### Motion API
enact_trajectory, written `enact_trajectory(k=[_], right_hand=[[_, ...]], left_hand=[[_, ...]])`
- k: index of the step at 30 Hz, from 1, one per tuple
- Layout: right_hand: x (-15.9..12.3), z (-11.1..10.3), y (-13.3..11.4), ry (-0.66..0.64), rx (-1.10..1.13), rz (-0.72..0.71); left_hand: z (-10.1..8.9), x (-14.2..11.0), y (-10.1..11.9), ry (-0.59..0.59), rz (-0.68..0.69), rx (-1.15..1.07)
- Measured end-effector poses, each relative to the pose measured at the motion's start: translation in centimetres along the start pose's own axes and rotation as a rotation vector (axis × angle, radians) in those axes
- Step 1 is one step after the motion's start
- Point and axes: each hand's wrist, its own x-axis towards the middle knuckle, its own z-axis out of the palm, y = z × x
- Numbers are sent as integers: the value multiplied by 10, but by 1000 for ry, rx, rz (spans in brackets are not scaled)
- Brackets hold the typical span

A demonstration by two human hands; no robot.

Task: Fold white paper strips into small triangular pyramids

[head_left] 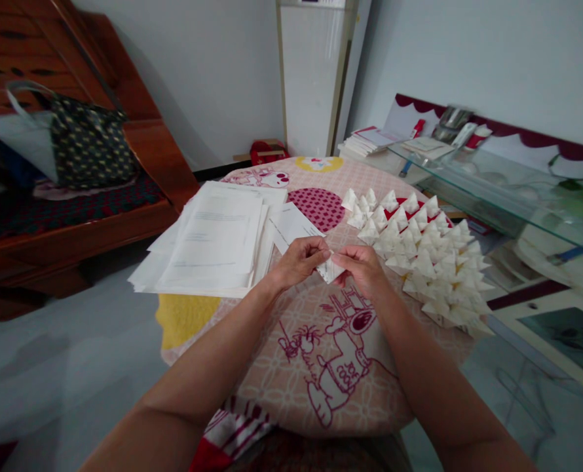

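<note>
Between my two hands is a small folded piece of paper (329,271), white with some print, held above the table's middle. My left hand (302,261) pinches its left side with thumb and fingers. On the other side my right hand (360,265) grips it the same way, the thumb on top. Just behind my left hand lies a loose printed sheet (294,226). A stack of printed paper (213,236) sits to the left. Many folded paper pieces with pointed tips (424,255) stand in rows to the right of my right hand.
A pink patterned cloth (316,367) covers the round table. At the right stands a glass-topped cabinet (498,190) with papers and a metal container (453,118). A wooden bench (158,164) with a dotted bag (88,141) is at the left. A tall white unit (314,72) stands behind.
</note>
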Motion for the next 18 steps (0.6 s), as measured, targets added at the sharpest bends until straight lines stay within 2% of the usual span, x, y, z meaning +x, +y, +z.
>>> enact_trajectory(k=[3,6,12,15,18], right_hand=[[0,0,-2,-51,-5,56],[-1,-1,-2,-6,-7,51],[2,-3,2,60,17,99],[3,-5,3,60,-1,116],[3,-9,2,6,-22,155]], left_hand=[[-1,0,0,29,4,17],[-1,0,-2,22,-33,-21],[-11,1,-3,-133,-208,-208],[-14,1,-2,-157,-254,-249],[-15,0,-2,-153,-316,-252]])
